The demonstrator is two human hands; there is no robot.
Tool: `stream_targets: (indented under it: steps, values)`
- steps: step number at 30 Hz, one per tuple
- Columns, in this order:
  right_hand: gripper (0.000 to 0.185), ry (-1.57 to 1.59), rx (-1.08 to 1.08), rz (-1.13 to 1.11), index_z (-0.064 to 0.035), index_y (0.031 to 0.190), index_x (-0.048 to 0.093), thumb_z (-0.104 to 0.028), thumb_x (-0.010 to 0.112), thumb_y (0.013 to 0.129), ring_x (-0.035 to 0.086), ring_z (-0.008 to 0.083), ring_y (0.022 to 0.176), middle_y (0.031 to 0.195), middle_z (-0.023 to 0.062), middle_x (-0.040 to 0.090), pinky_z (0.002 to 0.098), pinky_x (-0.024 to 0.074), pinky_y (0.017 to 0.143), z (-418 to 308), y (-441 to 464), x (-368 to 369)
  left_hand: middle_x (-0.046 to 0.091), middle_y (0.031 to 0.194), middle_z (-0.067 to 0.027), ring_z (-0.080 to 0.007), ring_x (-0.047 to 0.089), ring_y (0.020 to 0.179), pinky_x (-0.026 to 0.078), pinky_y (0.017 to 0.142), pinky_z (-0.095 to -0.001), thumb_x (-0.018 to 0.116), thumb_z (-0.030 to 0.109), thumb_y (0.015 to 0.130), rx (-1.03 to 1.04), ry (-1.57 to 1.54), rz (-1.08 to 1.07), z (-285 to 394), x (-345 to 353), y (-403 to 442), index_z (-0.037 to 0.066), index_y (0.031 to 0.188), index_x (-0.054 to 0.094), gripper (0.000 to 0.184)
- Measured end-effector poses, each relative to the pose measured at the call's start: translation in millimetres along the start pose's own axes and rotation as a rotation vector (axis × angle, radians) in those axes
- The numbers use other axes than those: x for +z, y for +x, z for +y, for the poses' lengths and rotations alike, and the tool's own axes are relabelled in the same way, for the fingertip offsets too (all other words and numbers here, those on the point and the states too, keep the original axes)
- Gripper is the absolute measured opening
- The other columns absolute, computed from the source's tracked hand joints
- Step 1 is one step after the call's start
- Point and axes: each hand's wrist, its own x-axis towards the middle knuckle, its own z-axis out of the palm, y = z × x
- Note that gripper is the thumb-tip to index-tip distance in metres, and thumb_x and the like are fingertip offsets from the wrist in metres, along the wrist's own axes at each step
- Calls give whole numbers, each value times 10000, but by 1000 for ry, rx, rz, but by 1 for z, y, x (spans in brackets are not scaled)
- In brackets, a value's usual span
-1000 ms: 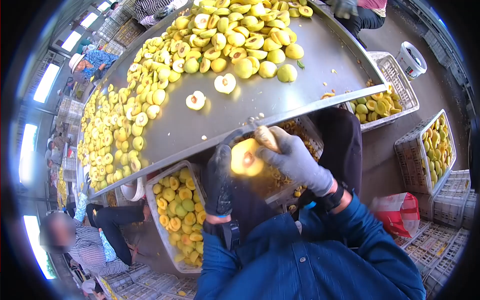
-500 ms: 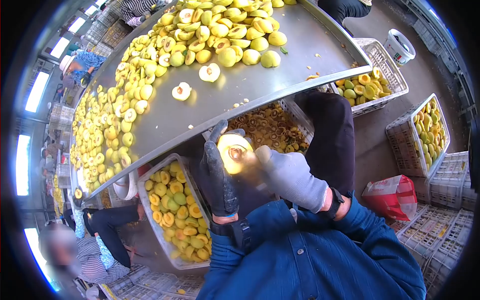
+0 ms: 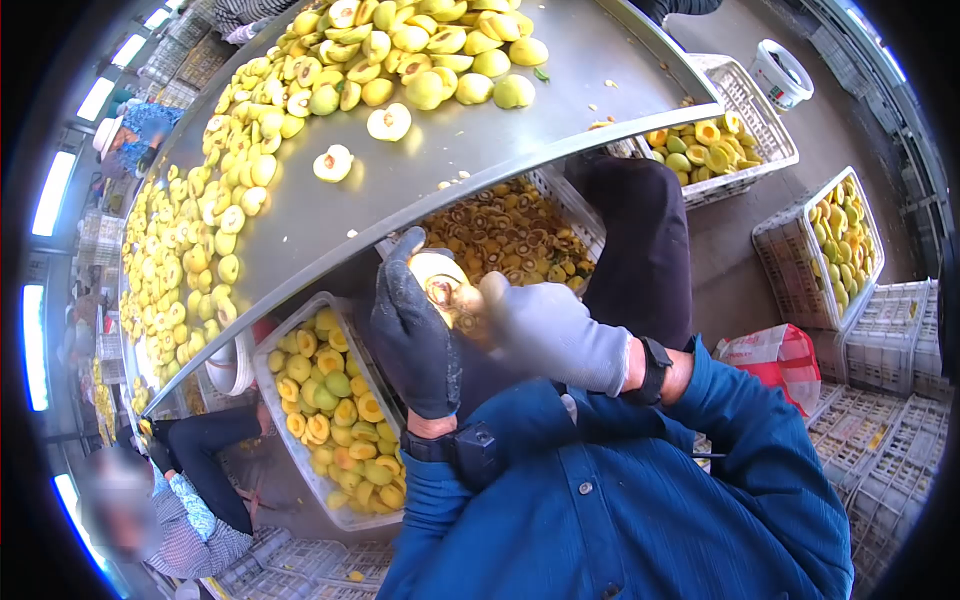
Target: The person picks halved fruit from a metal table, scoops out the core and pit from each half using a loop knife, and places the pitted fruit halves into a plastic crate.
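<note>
My left hand [image 3: 418,345], in a dark glove, is wrapped round a halved peach [image 3: 436,272] whose cut face and brown pit hollow point up. My right hand [image 3: 565,335], in a grey glove, is closed and right against the peach's near side. Motion blurs its fingertips, so whatever they grip cannot be made out. Both hands are over my lap, just in front of the table edge. Beneath them a crate [image 3: 592,222] holds many brown-centred peach scraps [image 3: 500,235].
A metal table [image 3: 440,160] carries a heap of halved peaches [image 3: 400,50]; two lie apart near its edge. Crates of peach halves stand at my left [image 3: 345,515], beyond my knee [image 3: 790,160] and at far right [image 3: 800,265]. Another person [image 3: 205,500] sits at left.
My right hand has shifted against the peach's cut face, and the peach has tilted in my left hand. The whole view has moved slightly.
</note>
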Motion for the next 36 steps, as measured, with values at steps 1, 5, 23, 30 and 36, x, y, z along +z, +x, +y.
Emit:
stream_targets:
  steps: [1,5,23,30,36]
  values:
    - [174,21,-21,10,-14,924,489,-129,596,849,639,393,610,632,187,608,486,484,520,2,0,2,698,1023,-144,-226,664,938,512,853,-335,324,271,1045,63,52,-2,0,-1,1,-9,1152,639,436]
    - [200,66,-54,14,-10,940,489,-119,615,828,624,407,622,637,200,592,490,481,541,12,2,12,689,980,-135,-217,658,910,519,841,-331,328,277,1045,14,-109,8,-2,3,-5,-6,1145,628,424]
    - [182,748,29,-233,9,961,569,-139,574,855,579,177,571,646,74,588,373,461,544,14,3,-5,652,1046,-142,-238,638,946,528,843,-348,353,404,1032,-196,-351,-190,3,-5,8,-29,1158,597,512]
    - [241,642,29,-176,4,1004,596,-165,599,833,622,225,690,717,115,618,369,481,642,9,-9,6,670,937,-180,-256,670,825,567,771,-359,379,595,981,-163,-474,58,14,9,-10,-47,1135,595,695]
    - [271,488,-12,-251,5,1027,589,-151,610,807,658,362,778,789,214,647,423,502,695,-1,-7,-11,682,906,-157,-245,672,824,554,772,-357,345,523,1017,66,-256,-73,8,-8,-3,-41,1024,628,631]
